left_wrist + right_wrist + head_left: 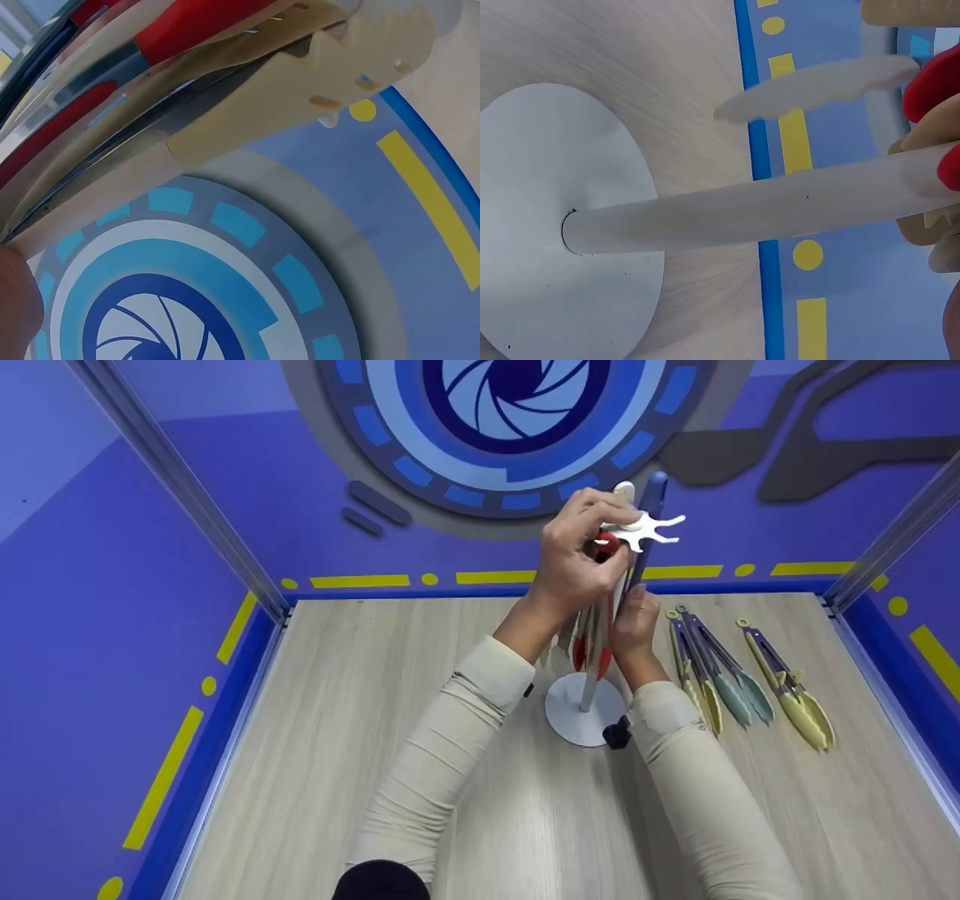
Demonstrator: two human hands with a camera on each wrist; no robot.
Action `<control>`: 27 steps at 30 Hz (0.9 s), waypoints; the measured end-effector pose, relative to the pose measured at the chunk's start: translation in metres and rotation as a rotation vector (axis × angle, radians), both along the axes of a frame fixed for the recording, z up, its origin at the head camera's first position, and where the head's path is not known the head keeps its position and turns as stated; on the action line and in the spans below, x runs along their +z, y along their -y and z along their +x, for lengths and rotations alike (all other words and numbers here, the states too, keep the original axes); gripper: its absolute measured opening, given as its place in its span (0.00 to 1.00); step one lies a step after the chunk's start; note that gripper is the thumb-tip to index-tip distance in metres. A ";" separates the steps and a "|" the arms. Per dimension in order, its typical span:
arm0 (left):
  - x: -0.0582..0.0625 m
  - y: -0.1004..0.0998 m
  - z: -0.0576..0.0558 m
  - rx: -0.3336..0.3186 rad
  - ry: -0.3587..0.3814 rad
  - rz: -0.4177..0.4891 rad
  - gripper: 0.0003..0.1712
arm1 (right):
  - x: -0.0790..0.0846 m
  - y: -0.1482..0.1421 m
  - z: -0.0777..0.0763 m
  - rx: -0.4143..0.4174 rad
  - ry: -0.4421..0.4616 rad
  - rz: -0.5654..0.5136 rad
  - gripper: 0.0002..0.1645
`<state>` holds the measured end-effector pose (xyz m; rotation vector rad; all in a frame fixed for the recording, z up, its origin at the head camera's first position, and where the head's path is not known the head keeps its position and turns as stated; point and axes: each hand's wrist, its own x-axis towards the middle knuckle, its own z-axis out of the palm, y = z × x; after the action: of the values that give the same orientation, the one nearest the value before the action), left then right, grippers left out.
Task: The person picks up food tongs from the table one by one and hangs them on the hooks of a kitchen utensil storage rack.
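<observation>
My left hand [577, 547] is at the top of a white stand [562, 724], beside its star-shaped hook piece [643, 531]. Its fingers and thumb pinch the upper end of red tongs [605, 661], whose tips point downward. Lower and to the right, my right hand [636, 630] grips a slate-blue handle [652, 499] that rises behind the hooks; most of its fingers are hidden. Cream tongs [292, 97] with scalloped edges hang close to the red ones in the left wrist view. The stand's pole [765, 204] runs past several tong heads in the right wrist view.
To the right on the wooden table [337, 735] lie tongs with teal tips [739, 694], tongs with yellow tips [806, 720] and another yellow-tipped pair [705, 697]. Blue printed walls [225, 510] close in the back and sides.
</observation>
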<state>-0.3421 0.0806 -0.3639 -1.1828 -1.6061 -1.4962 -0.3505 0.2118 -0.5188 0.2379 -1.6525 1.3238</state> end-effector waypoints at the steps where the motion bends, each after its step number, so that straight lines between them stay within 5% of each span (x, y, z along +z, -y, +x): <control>1: -0.001 0.000 0.000 -0.001 0.001 0.004 0.11 | 0.000 0.000 0.000 0.010 -0.003 0.002 0.56; 9: -0.001 -0.002 0.002 0.025 -0.024 0.033 0.12 | -0.001 -0.001 -0.001 0.038 -0.009 -0.001 0.57; 15: -0.002 0.000 0.005 0.068 -0.039 0.029 0.13 | -0.002 0.000 0.006 0.066 0.115 -0.040 0.59; 22: -0.003 -0.001 0.013 0.169 -0.051 -0.010 0.12 | -0.002 0.002 0.016 0.066 0.228 -0.062 0.57; 27: -0.002 -0.004 0.019 0.255 -0.037 -0.024 0.12 | -0.001 0.002 0.026 0.163 0.248 -0.126 0.52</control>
<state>-0.3229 0.0845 -0.3663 -0.9709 -1.6834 -1.2883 -0.3245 0.2100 -0.5198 0.1400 -1.7761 1.6285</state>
